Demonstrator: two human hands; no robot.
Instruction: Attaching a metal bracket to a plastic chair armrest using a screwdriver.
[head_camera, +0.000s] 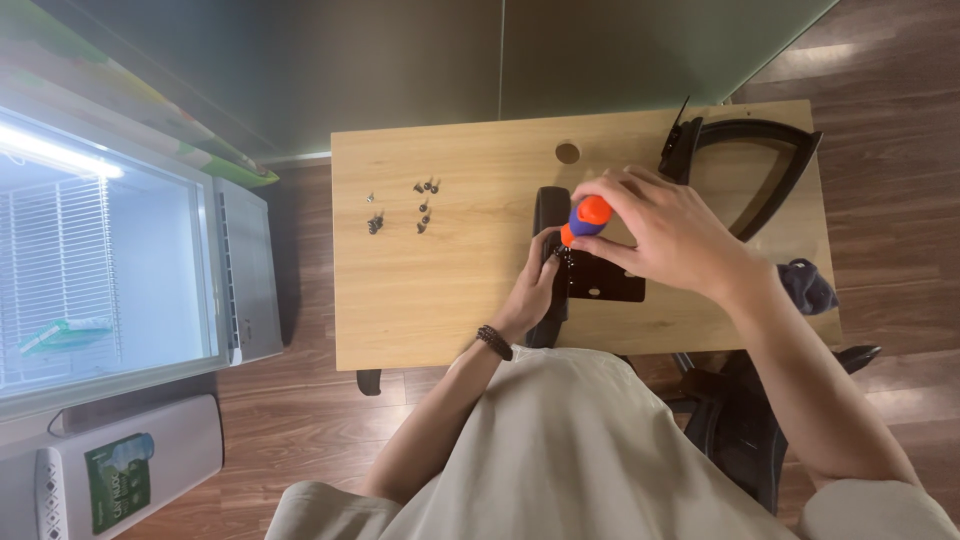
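My right hand (665, 230) grips a screwdriver with an orange and purple handle (584, 219), held upright over a black metal bracket plate (606, 281) on a light wooden table (440, 290). My left hand (535, 285), a dark beaded bracelet on its wrist, rests on the black armrest part (549, 208) beside the plate, fingertips at the screwdriver's tip. The tip itself is hidden by the fingers.
Several small dark screws (424, 202) lie scattered on the table's left half. A curved black chair part (765, 170) lies at the far right corner, a dark cloth (806, 285) at the right edge. A glass-topped freezer (110, 260) stands to the left, a black chair base (740, 410) under the table.
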